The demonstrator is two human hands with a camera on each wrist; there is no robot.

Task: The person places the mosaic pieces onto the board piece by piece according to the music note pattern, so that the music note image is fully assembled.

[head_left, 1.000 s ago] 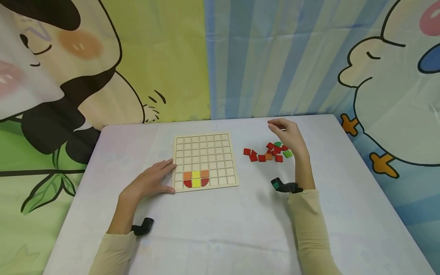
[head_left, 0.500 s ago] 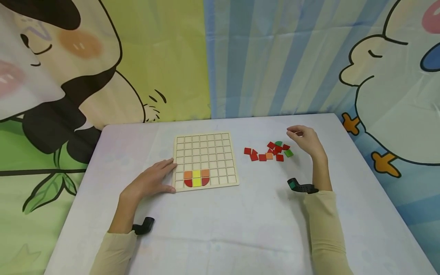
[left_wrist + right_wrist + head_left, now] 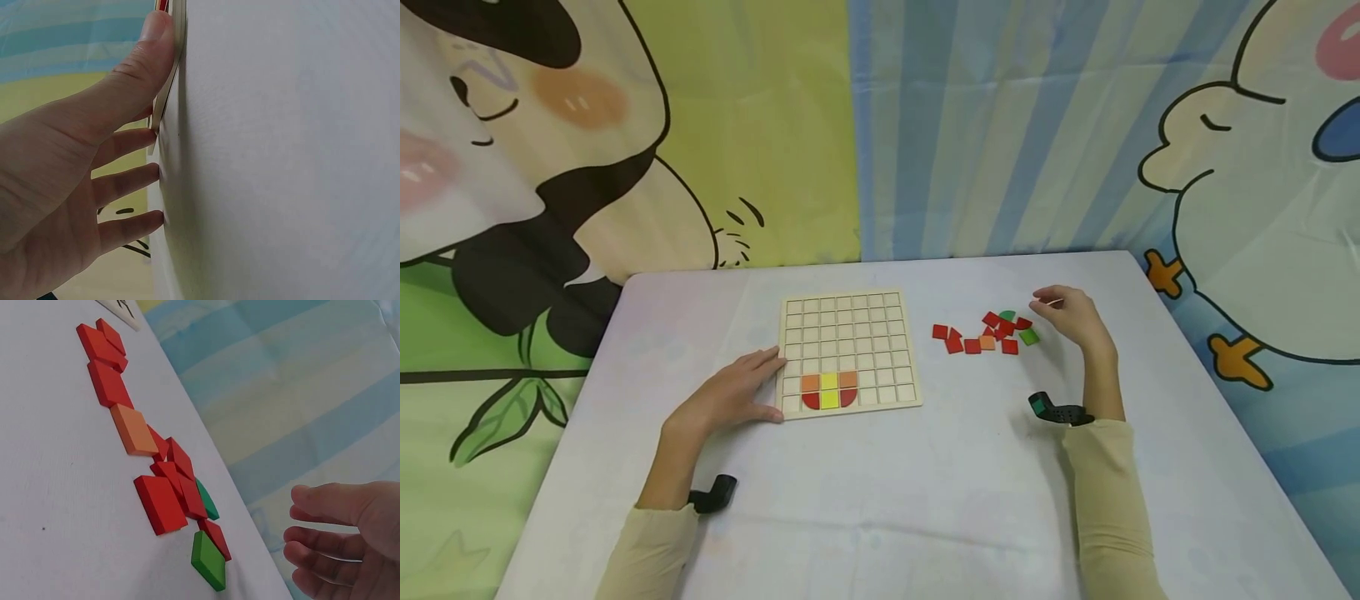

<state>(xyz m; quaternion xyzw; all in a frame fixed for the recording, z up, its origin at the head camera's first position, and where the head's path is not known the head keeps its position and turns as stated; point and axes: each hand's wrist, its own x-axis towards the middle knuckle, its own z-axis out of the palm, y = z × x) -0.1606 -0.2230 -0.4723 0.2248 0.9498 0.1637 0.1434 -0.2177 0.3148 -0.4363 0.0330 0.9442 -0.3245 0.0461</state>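
Observation:
A pale wooden grid board (image 3: 850,337) lies flat on the table, with orange, yellow and dark red tiles (image 3: 828,390) set in its near left cells. My left hand (image 3: 726,392) rests against the board's left edge, fingers extended and thumb at the near corner; the left wrist view shows the thumb (image 3: 134,72) along the rim. To the right of the loose tiles hovers my right hand (image 3: 1071,317), fingers loosely bent and holding nothing. The green square tile (image 3: 1028,336) lies closest to it.
Right of the board is a loose cluster of several red tiles (image 3: 161,505), with an orange tile (image 3: 133,429) and a green rounded tile (image 3: 207,500) among them. A printed curtain (image 3: 925,125) hangs along the table's far edge.
My right hand has moved right and a little nearer from above the tile cluster to beside it. The left hand, the board and the tiles have stayed in place.

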